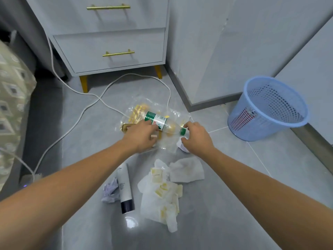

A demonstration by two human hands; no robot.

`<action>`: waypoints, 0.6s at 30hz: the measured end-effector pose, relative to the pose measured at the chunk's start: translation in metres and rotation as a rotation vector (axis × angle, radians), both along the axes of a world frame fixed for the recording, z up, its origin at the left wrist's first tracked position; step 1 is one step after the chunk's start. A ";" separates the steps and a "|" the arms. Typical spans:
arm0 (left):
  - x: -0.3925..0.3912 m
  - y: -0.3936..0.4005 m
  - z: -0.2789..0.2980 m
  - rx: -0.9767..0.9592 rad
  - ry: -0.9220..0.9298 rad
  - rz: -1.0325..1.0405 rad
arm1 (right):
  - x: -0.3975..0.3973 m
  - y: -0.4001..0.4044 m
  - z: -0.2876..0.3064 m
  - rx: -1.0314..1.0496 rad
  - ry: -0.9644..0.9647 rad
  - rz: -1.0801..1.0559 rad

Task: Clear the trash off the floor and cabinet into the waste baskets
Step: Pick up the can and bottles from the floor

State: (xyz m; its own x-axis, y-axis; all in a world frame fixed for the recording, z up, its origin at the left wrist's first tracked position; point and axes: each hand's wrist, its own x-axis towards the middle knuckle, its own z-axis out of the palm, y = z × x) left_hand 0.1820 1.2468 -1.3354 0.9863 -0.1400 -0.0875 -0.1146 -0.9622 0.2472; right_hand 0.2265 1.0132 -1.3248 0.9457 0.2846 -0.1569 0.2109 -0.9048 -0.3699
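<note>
The clear plastic bottle with a green label (159, 122) lies on crinkled clear wrappers (142, 109), cap toward four o'clock. Left hand (139, 136) fingers curl around its body; right hand (196, 137) fingers pinch the cap.

Floor junk in front of the nightstand

Bottle (163, 123) lies on a plastic bag (171, 141) before the nightstand (111, 46); waste basket (266, 109) sits off right by the wall, tube (125, 188) and tissues (162, 193) nearer the camera, cable (75, 123) trailing left.
</note>
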 end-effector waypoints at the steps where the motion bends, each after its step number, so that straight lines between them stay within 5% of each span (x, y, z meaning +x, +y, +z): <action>1: 0.003 0.002 -0.011 0.025 -0.012 -0.019 | 0.008 0.003 -0.009 -0.002 -0.002 -0.006; 18: 0.030 -0.011 -0.054 0.344 0.085 -0.110 | 0.041 0.008 -0.081 0.048 -0.047 -0.014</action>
State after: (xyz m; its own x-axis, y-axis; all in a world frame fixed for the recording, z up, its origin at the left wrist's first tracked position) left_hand 0.2124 1.2361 -1.3890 0.9542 -0.1923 -0.2293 -0.2144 -0.9738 -0.0758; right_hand 0.2671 1.0217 -1.4062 0.9558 0.2771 -0.0987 0.2162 -0.8894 -0.4028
